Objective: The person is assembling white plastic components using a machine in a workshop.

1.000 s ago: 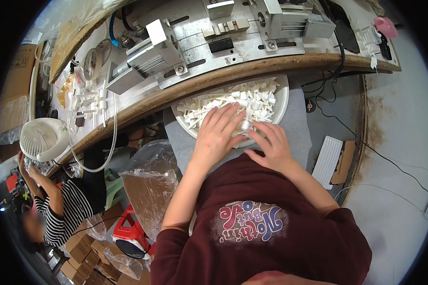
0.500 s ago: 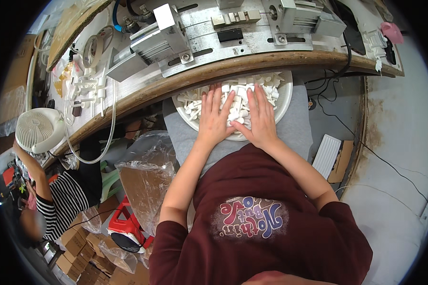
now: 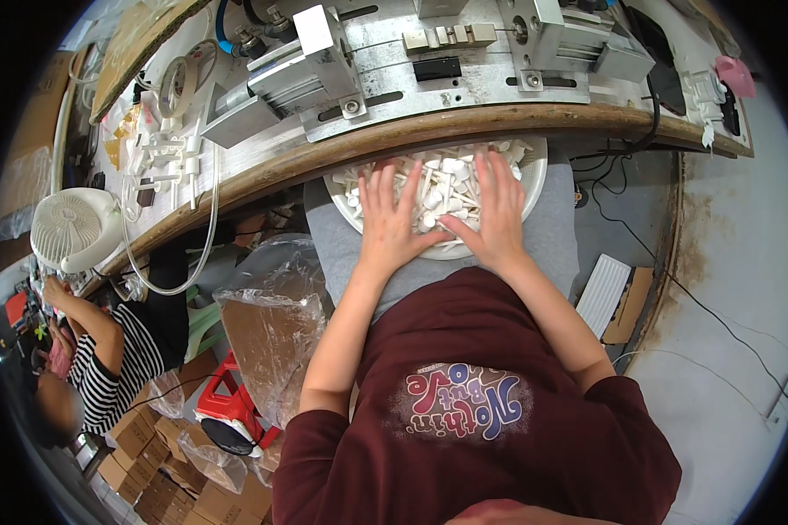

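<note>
A round white basin (image 3: pixel 540 175) sits on my lap, its far side under the bench edge. It holds a heap of small white plastic pieces (image 3: pixel 444 188), many with a thin stem and a wider round end. My left hand (image 3: pixel 389 219) lies palm down on the left part of the heap, fingers spread. On the right part rests my right hand (image 3: pixel 500 219), its fingers also stretched out and apart. Both thumbs point inward, with pieces showing between them. Neither hand grips a piece that I can see; what lies under the palms is hidden.
Ahead is a wooden-edged bench (image 3: pixel 464 122) carrying a metal clamping fixture (image 3: pixel 446 66). A white fan (image 3: pixel 74 229), a clear hose (image 3: pixel 208 227) and more white parts (image 3: pixel 171 162) are at left. A co-worker in a striped shirt (image 3: pixel 136 350) sits beyond a plastic-covered carton (image 3: pixel 267 332).
My hands have moved apart, and their fingers are spread wider over the heap. More pieces show between them. The co-worker's arm has shifted at the left.
</note>
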The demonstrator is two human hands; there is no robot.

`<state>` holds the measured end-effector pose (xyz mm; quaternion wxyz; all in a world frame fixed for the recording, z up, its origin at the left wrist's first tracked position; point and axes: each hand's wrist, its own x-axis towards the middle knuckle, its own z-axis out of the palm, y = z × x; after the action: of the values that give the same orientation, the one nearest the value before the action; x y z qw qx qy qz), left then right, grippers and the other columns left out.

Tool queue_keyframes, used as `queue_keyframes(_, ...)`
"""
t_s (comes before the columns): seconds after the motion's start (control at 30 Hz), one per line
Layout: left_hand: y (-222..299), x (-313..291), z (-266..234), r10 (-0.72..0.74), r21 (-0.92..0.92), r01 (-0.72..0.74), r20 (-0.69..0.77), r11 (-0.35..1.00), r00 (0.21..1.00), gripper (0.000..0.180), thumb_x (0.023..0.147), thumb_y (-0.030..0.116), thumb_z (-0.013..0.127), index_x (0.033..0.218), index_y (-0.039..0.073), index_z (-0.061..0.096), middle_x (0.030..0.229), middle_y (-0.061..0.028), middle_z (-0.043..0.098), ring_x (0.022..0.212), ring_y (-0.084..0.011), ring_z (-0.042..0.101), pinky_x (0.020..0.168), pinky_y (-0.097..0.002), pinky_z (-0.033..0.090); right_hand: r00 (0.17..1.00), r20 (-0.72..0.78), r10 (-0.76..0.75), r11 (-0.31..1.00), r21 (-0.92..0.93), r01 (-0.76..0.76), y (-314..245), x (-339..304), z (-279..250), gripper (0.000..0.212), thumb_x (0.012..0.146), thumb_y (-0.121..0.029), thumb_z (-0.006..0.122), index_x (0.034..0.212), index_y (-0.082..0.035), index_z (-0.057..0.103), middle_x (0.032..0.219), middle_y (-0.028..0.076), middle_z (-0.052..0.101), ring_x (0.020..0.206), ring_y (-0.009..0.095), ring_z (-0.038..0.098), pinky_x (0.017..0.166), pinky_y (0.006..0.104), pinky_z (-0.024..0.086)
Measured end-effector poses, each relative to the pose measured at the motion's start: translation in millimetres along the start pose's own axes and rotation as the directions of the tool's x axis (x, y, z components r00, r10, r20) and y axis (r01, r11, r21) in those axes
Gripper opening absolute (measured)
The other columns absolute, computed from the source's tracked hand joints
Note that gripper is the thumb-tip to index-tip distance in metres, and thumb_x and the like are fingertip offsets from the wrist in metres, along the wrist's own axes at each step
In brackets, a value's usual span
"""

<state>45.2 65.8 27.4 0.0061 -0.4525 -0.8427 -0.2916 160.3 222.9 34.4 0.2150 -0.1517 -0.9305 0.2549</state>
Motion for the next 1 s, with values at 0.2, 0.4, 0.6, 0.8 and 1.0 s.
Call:
queue_keyframes(0.2, -13.3, -41.6, -34.1, -0.319, -0.155, 0.312, -0.016, 0.937, 0.948, 0.113, 0.073, 0.048, 0.082, 0.155, 0.004, 0.017, 0.155, -0.0268, 0.02, 0.144, -0.0416, 0.024, 0.118, -0.0523, 0.02, 0.973, -0.145, 0.178, 0.982, 0.094, -0.166, 42.4, -3.5, -28.0, 0.062, 0.097, -0.037, 0.053, 0.144, 0.002, 0.039, 0.142, 0.022, 0.045, 0.133, 0.037, 0.04, 0.109, 0.046, 0.028)
queue_keyframes(0.4, -28.5, -63.7, -18.8, -0.85, -0.71, 0.664, 0.183, 0.234, 0.494, 0.078, 0.102, 0.038, 0.053, 0.156, 0.002, 0.011, 0.157, -0.0239, 0.025, 0.143, -0.0339, 0.03, 0.117, -0.0413, 0.025, 0.873, -0.033, 0.486, 0.87, 0.114, -0.48, 134.6, 20.7, -20.5, 0.051, 0.099, -0.032, 0.049, 0.133, 0.006, 0.049, 0.137, 0.026, 0.05, 0.128, 0.044, 0.042, 0.109, 0.0459, 0.03)
queue_keyframes(0.6, 17.4, -80.8, -1.9, -0.9, -0.79, 0.584, 0.376, -0.186, 0.221, 0.066, 0.106, 0.029, 0.043, 0.157, 0.003, 0.01, 0.143, -0.0149, 0.049, 0.124, -0.0242, 0.054, 0.097, -0.0399, 0.048, 0.837, 0.359, 0.414, 0.855, 0.164, -0.493, 207.6, 47.2, 20.9, 0.051, 0.1, -0.039, 0.047, 0.136, -0.003, 0.054, 0.143, 0.02, 0.051, 0.138, 0.036, 0.04, 0.116, 0.0406, 0.028)
queue_keyframes(0.8, 36.0, -79.4, 18.8, -0.896, -0.784, 0.591, 0.384, -0.19, 0.222, 0.055, 0.103, 0.012, 0.044, 0.154, 0.008, 0.023, 0.126, -0.0129, 0.059, 0.11, -0.0222, 0.062, 0.086, -0.0364, 0.056, 0.778, 0.469, 0.417, 0.873, 0.031, -0.487, 247.5, 69.3, 36.3, 0.065, 0.099, -0.041, 0.052, 0.152, -0.007, 0.034, 0.158, 0.012, 0.033, 0.147, 0.025, 0.028, 0.119, 0.0366, 0.022)
queue_keyframes(1.0, 11.7, -83.3, 40.3, -0.938, -0.771, 0.637, 0.22, 0.001, 0.268, 0.045, 0.095, 0.004, 0.056, 0.136, 0.001, 0.039, 0.119, -0.0158, 0.06, 0.102, -0.024, 0.065, 0.078, -0.0356, 0.06, 0.792, 0.393, 0.467, 0.843, 0.071, -0.532, 265.7, 79.9, 48.9, 0.067, 0.098, -0.04, 0.055, 0.152, -0.007, 0.034, 0.159, 0.011, 0.032, 0.147, 0.025, 0.027, 0.12, 0.0383, 0.02)
